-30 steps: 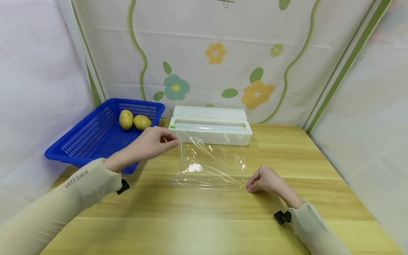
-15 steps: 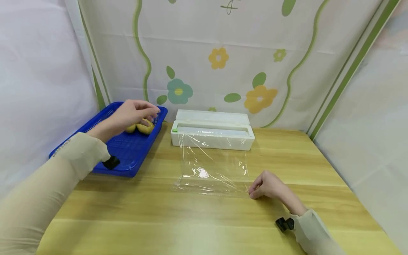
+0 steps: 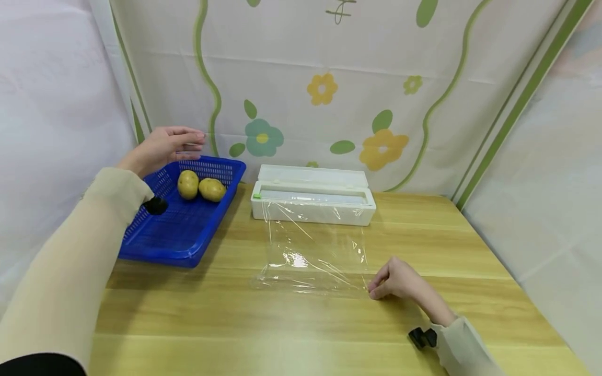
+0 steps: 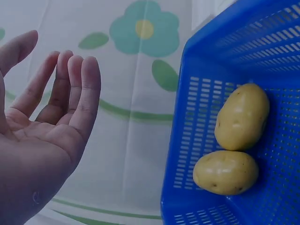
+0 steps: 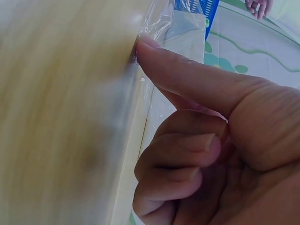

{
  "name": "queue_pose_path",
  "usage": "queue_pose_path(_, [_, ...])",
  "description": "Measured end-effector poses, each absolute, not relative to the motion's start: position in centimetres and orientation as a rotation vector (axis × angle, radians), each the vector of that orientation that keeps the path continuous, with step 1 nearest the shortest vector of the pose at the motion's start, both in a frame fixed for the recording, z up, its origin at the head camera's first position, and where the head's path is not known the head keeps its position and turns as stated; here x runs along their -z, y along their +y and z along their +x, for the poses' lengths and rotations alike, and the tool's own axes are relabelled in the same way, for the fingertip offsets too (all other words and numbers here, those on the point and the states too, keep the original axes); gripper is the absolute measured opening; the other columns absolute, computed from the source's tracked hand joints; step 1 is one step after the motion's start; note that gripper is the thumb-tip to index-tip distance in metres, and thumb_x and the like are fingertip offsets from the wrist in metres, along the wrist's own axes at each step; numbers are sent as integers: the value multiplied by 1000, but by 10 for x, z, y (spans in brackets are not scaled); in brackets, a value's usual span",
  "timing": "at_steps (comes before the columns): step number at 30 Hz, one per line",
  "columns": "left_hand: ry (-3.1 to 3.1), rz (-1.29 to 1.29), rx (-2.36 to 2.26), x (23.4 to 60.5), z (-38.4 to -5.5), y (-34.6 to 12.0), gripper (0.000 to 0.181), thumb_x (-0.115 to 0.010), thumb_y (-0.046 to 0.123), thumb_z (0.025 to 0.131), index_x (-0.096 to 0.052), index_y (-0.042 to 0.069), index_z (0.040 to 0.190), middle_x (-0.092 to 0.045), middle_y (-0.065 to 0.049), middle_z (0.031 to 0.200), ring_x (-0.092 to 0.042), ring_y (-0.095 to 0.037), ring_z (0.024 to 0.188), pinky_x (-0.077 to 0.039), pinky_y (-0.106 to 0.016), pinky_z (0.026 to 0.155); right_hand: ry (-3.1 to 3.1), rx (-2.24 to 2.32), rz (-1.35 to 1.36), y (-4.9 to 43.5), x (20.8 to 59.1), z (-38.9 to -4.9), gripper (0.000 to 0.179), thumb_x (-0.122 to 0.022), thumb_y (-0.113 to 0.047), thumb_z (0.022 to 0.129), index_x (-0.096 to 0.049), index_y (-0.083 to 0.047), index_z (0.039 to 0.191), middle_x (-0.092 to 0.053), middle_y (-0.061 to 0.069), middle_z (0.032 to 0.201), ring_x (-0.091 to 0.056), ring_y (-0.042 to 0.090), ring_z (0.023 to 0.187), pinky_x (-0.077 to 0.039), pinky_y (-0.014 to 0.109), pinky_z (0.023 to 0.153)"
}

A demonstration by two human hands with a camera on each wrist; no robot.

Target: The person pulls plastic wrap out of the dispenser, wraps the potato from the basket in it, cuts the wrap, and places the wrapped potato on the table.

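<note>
My left hand [image 3: 164,147] hovers over the back left of the blue basket [image 3: 199,245], holding nothing, its fingers loosely extended. Two potatoes lie side by side in that basket: one more upright potato [image 3: 188,185] and one sideways potato [image 3: 212,189]. My right hand [image 3: 400,284] pinches the near right corner of a clear sheet of cling film [image 3: 315,261] between thumb and forefinger, low over the table. The film runs back to a white dispenser box [image 3: 312,213], whose lid [image 3: 312,174] stands raised. In the right wrist view the film [image 5: 159,18] bunches at the thumb tip.
A small green piece [image 3: 256,196] sits at the left end of the box's front edge. Behind the wooden table [image 3: 291,334] hangs a white cloth [image 3: 291,47] with printed flowers. More white cloth closes off the left and right sides.
My left hand has let go of the film's left side and moved left and back over the basket, its fingers spreading. The right hand still pinches its corner.
</note>
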State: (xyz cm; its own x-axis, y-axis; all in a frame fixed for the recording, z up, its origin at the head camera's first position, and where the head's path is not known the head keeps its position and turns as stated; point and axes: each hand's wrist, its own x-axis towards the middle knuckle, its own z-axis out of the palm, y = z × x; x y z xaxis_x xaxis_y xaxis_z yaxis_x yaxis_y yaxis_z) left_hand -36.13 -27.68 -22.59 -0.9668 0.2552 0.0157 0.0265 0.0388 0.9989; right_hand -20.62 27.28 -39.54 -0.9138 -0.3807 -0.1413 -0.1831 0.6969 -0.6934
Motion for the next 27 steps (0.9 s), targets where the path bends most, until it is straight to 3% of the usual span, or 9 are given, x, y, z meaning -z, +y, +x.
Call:
queue_pose_path(5, [2066, 199, -2117, 239, -376, -275, 19, -65, 16, 97, -70, 10, 114, -69, -4, 108, -63, -18, 103, -49, -37, 94, 2639, 1022, -461, 284, 395, -197, 11, -89, -10, 70, -78, -11, 73, -71, -3, 71, -59, 15, 66, -49, 29, 58])
queue_pose_path(11, [2268, 203, -1861, 254, -400, -247, 50, -61, 22, 99, -46, 0, 142, -59, 1, 117, -55, -18, 112, -38, -45, 105, 2703, 965, -332, 311, 391, -176, 13, -90, -15, 69, -79, -13, 76, -72, -2, 77, -62, 16, 78, -52, 35, 69])
queue_pose_path(15, [2281, 195, -1828, 264, -407, -250, 59, -61, 21, 99, -37, -4, 147, -59, 2, 118, -52, -21, 116, -41, -43, 104, 2690, 978, -304, 317, 389, -170, 15, -90, -17, 69, -79, -13, 77, -72, -1, 79, -62, 17, 81, -51, 35, 70])
queue_pose_path(22, [2294, 187, -1866, 293, -413, -282, 57, -63, 20, 98, -39, -1, 146, -58, 1, 125, -53, -14, 115, -35, -48, 107, 2642, 1042, -342, 308, 393, -173, 14, -90, -15, 68, -79, -11, 77, -72, -1, 76, -62, 17, 77, -51, 30, 65])
queue_pose_path(27, [2357, 158, -1856, 306, -417, -286, 62, -66, 23, 96, -39, 0, 147, -44, -12, 147, -50, -16, 122, -34, -47, 108, 2636, 1053, -377, 305, 394, -174, 14, -90, -14, 68, -79, -11, 76, -72, -2, 75, -62, 18, 75, -50, 28, 63])
